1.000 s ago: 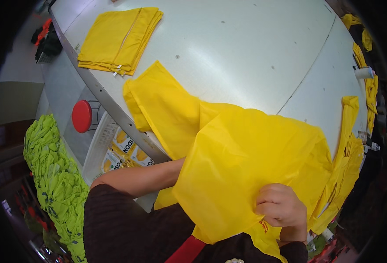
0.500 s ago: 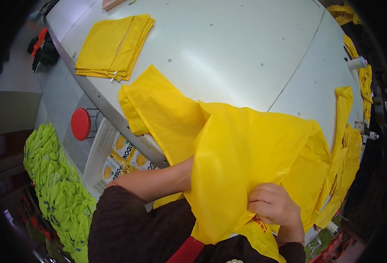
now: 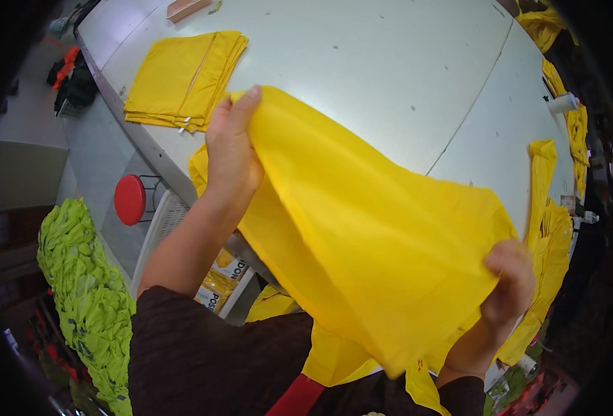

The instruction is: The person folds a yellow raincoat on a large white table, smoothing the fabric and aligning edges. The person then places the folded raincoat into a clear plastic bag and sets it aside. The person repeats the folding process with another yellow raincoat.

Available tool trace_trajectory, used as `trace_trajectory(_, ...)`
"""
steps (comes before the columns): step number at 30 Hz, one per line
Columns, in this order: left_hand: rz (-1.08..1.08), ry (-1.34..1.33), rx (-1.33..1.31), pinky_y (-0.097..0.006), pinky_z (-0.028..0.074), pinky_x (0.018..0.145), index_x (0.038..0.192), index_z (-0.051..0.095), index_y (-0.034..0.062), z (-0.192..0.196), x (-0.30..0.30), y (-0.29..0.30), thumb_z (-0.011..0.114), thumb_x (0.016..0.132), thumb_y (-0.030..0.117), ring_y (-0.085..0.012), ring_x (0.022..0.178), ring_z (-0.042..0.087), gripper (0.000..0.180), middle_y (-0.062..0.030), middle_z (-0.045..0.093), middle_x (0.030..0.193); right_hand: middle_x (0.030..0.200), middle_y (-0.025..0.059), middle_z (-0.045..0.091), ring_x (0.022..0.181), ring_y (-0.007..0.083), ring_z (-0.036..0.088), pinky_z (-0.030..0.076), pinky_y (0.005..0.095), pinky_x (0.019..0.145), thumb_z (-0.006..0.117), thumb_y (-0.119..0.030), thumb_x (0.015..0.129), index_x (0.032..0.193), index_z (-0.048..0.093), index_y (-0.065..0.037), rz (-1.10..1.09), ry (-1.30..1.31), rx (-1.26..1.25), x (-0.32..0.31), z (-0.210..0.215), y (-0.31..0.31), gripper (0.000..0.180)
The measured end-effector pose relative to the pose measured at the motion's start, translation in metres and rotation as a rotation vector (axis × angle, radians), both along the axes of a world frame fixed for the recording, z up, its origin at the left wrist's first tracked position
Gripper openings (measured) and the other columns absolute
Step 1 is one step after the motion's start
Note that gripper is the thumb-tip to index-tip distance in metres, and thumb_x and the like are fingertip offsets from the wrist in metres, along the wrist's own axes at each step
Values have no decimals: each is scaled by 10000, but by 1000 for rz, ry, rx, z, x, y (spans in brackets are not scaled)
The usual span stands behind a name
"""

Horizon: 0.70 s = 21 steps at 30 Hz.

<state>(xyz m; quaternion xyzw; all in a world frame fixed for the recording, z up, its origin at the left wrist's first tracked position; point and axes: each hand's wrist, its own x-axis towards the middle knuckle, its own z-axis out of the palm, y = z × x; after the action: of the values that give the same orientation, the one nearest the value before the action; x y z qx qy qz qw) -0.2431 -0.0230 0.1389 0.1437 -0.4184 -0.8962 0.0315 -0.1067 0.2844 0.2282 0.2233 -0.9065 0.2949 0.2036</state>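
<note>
A large yellow cloth (image 3: 362, 222) is stretched at a slant between my hands, over the near edge of the table. My left hand (image 3: 234, 145) pinches its upper left corner between thumb and fingers, close to the folded stack. My right hand (image 3: 511, 281) is closed on the cloth's right edge, a little blurred by motion. The lower part hangs down toward my lap, with a narrow strip (image 3: 423, 388) bearing red print beside it. Behind my left wrist, more yellow fabric (image 3: 197, 168) shows on the table edge.
A folded yellow stack (image 3: 182, 80) lies at the far left of the white table (image 3: 362, 83). More yellow pieces (image 3: 553, 249) and a thread spool (image 3: 562, 104) line the right side. On the left are a red stool (image 3: 130, 200), a white basket (image 3: 164, 225) and a lime-green fabric heap (image 3: 88, 305).
My left hand has come out from under the cloth and risen to its upper left corner. My right hand has moved right and up, and the cloth is now spread between them.
</note>
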Motion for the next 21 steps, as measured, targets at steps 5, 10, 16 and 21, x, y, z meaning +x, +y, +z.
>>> trace_trajectory(5,562,238,-460,-298,364,915,1108,482,11,-38,-35,-43,597,849,200,-180,1033,500,341,-85,551,1043,853,90,584,773,199,563,446,276,720,541,54,812,916,580,24,-37,211,-153,-87,12,1,115)
trace_trajectory(10,223,150,-1147,-279,347,939,1194,474,-21,-76,-49,-128,551,881,281,-186,1075,482,441,-111,537,1132,1051,156,583,964,254,554,427,301,850,600,-125,843,1098,533,6,-149,320,75,-221,-38,5,295)
trace_trajectory(16,-234,-157,-1223,-320,352,967,1248,423,-41,-136,-21,-202,602,822,367,-255,1145,459,616,-175,484,1228,1268,205,468,1192,339,426,336,376,999,618,-325,823,1257,430,13,-62,-335,44,-188,-121,-30,581)
trace_trajectory(21,-420,-280,-1560,-362,336,999,1297,360,-42,-127,-5,-174,747,619,473,-326,1198,415,936,-234,398,1305,1323,235,364,1200,400,369,322,443,986,714,-246,704,1267,421,-20,56,-443,336,-42,-136,-81,674)
